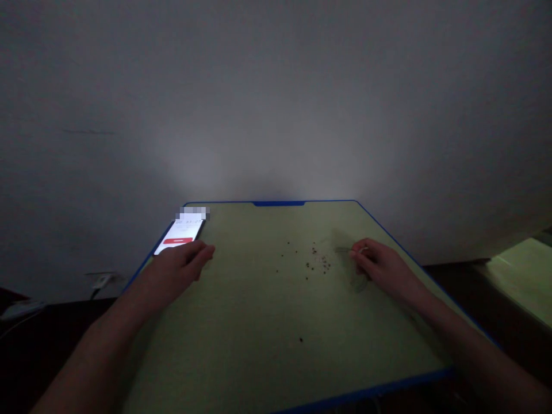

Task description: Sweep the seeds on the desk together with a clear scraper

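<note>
On the left side of the table, my left hand [183, 265] is closed, its thumb against curled fingers. Whatever it may hold is hidden. It is just in front of a lit phone [186, 230] and overlaps its lower edge in view. Across the table, my right hand [377, 263] pinches a thin pale string [344, 250]. One end sticks out to the left of the fingertips, and faint loops hang below the hand. Several tiny dark beads or seeds [324, 265] lie scattered left of my right hand; their kind is too small to tell.
A single dark bit [301, 340] lies nearer the front of the pale, blue-edged table [241, 333]. The wall [276, 115] stands behind it. A plug with a cable [102, 282] is at the wall on the left. Another pale surface [524, 276] shows at the right. The light is dim.
</note>
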Action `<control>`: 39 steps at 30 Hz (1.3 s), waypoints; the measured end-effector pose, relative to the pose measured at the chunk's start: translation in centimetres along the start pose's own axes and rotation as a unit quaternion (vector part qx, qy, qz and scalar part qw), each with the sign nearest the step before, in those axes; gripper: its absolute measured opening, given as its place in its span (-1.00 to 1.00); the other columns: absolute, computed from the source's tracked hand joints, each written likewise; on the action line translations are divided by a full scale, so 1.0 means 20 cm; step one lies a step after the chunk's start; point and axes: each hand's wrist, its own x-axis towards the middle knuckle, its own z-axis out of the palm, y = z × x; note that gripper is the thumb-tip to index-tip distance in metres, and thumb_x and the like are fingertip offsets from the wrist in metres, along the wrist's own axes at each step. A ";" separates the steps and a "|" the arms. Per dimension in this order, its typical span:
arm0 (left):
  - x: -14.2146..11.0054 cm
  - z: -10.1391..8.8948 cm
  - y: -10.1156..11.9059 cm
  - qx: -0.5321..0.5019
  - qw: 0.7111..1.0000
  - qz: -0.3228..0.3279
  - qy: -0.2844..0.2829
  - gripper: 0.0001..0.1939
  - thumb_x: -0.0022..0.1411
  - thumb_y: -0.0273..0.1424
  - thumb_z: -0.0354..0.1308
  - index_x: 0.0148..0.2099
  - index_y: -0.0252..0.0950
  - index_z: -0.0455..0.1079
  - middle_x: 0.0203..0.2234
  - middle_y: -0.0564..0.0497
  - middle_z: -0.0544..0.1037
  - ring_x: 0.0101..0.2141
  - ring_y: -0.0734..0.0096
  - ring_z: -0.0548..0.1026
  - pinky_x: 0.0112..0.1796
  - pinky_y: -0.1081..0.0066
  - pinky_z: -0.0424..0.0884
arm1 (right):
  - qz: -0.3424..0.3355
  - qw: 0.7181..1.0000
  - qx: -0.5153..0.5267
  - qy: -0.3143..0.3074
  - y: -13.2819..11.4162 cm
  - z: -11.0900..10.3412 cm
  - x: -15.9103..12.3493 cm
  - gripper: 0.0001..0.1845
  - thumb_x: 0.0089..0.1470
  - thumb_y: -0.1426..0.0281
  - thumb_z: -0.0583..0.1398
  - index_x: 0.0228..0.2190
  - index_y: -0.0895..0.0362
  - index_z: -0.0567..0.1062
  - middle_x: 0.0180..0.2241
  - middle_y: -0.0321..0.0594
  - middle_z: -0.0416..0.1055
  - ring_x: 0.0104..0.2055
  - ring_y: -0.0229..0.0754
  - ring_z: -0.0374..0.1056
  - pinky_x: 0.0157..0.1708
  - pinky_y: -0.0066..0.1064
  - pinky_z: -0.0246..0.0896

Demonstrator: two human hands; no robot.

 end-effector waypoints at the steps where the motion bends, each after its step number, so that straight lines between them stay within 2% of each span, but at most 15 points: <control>1: 0.00 0.00 0.00 0.000 1.000 -0.003 -0.003 -0.55 0.20 -0.01 -0.17 -0.36 -0.24 0.35 -0.64 0.09 0.42 -0.57 0.40 0.38 -0.50 0.41 0.21 | 0.018 1.000 -0.017 0.009 0.04 0.00 0.05 -0.80 0.11 0.25 0.04 -0.43 0.09 0.33 -0.66 -0.35 0.34 -0.63 -0.24 0.24 -0.58 -0.43 0.09; 4: 0.00 0.00 -0.01 -0.003 1.000 -0.010 -0.006 -0.55 0.20 -0.01 -0.17 -0.36 -0.23 0.36 -0.64 0.09 0.42 -0.56 0.39 0.39 -0.49 0.41 0.21 | 0.034 0.998 -0.052 0.021 0.12 0.03 0.15 -0.81 0.11 0.28 0.02 -0.42 0.10 0.34 -0.67 -0.31 0.36 -0.63 -0.22 0.25 -0.59 -0.42 0.07; 6: -0.01 0.00 0.00 -0.006 1.000 -0.013 -0.005 -0.54 0.19 0.00 -0.17 -0.36 -0.23 0.36 -0.64 0.09 0.42 -0.56 0.39 0.39 -0.49 0.41 0.21 | 0.025 0.997 -0.067 0.017 0.11 0.08 0.18 -0.82 0.11 0.29 0.04 -0.42 0.11 0.37 -0.64 -0.27 0.39 -0.60 -0.20 0.28 -0.56 -0.40 0.07; 12: -0.01 0.00 0.00 -0.004 1.000 -0.007 -0.002 -0.55 0.21 -0.02 -0.17 -0.38 -0.23 0.35 -0.63 0.08 0.43 -0.55 0.39 0.39 -0.47 0.41 0.22 | -0.032 0.997 -0.071 -0.028 -0.08 0.24 0.22 -0.85 0.10 0.35 0.10 -0.37 0.12 0.45 -0.49 -0.19 0.49 -0.45 -0.17 0.37 -0.43 -0.39 0.12; 19: -0.01 0.00 0.00 -0.018 1.000 -0.014 0.004 -0.56 0.19 -0.03 -0.14 -0.40 -0.24 0.35 -0.64 0.08 0.42 -0.56 0.39 0.38 -0.50 0.41 0.20 | -0.023 0.998 -0.046 -0.038 -0.10 0.23 0.28 -0.81 0.15 0.32 0.04 -0.35 0.14 0.40 -0.58 -0.24 0.43 -0.58 -0.22 0.33 -0.54 -0.41 0.12; 23: -0.01 0.01 -0.01 -0.026 1.000 -0.008 0.004 -0.61 0.18 -0.07 -0.11 -0.39 -0.24 0.35 -0.63 0.08 0.43 -0.55 0.40 0.37 -0.49 0.42 0.20 | -0.041 0.995 -0.020 -0.086 -0.18 0.31 0.25 -0.85 0.15 0.35 0.06 -0.33 0.12 0.41 -0.65 -0.33 0.39 -0.63 -0.27 0.30 -0.57 -0.46 0.11; 26: -0.01 0.01 -0.01 -0.026 1.000 -0.013 0.001 -0.61 0.18 -0.07 -0.12 -0.40 -0.25 0.33 -0.63 0.08 0.42 -0.56 0.40 0.37 -0.49 0.41 0.21 | -0.048 0.994 -0.019 -0.091 -0.22 0.36 0.25 -0.89 0.11 0.37 0.11 -0.34 0.12 0.43 -0.62 -0.31 0.41 -0.59 -0.26 0.32 -0.54 -0.45 0.10; 29: -0.01 0.01 -0.01 -0.027 1.000 -0.015 0.000 -0.61 0.18 -0.07 -0.11 -0.41 -0.24 0.33 -0.63 0.07 0.42 -0.56 0.40 0.37 -0.49 0.40 0.20 | -0.035 0.996 -0.028 -0.076 -0.16 0.32 0.26 -0.88 0.10 0.38 0.11 -0.35 0.13 0.44 -0.62 -0.30 0.40 -0.60 -0.25 0.30 -0.53 -0.43 0.09; 34: -0.01 0.00 0.00 -0.023 1.000 -0.014 0.008 -0.59 0.17 -0.04 -0.12 -0.42 -0.23 0.35 -0.63 0.07 0.43 -0.56 0.40 0.36 -0.50 0.41 0.19 | 0.002 0.998 -0.030 -0.050 0.04 0.14 0.28 -0.82 0.11 0.33 0.05 -0.36 0.13 0.42 -0.71 -0.36 0.32 -0.65 -0.23 0.28 -0.60 -0.44 0.07; 39: 0.00 0.00 -0.01 -0.024 0.999 -0.023 -0.008 -0.59 0.18 -0.04 -0.13 -0.39 -0.23 0.36 -0.64 0.08 0.42 -0.56 0.40 0.37 -0.49 0.42 0.20 | 0.020 0.999 -0.031 -0.021 0.13 0.02 0.28 -0.78 0.10 0.28 0.02 -0.37 0.14 0.39 -0.74 -0.36 0.31 -0.66 -0.22 0.27 -0.61 -0.43 0.07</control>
